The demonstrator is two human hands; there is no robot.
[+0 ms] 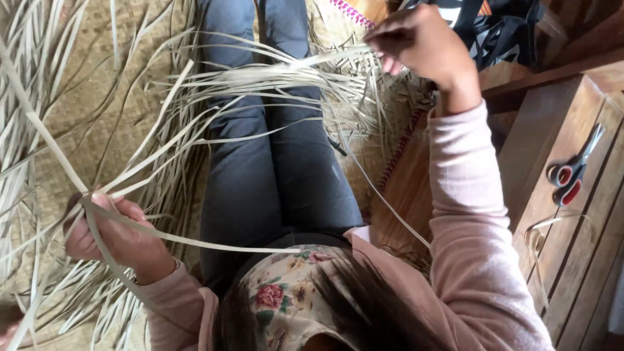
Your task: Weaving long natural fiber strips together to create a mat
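My left hand (110, 237) is closed around a bunch of long pale palm-leaf strips (260, 78) at the lower left. The strips fan out from it across my dark trousers (286, 175). My right hand (419, 42) is raised at the upper right and pinches the far ends of several of the same strips. One thin strip (383, 195) hangs loose from that hand down toward my pink sleeve (468, 221). Another strip runs from my left hand across my lap to the floral cloth (279, 292).
A woven mat (117, 97) lies under my legs, with a heap of loose strips (26, 130) along its left side. Red-handled scissors (572, 172) rest on wooden boards (585, 260) at the right, near a curled strip (536, 237). A dark bag (507, 26) sits at the top right.
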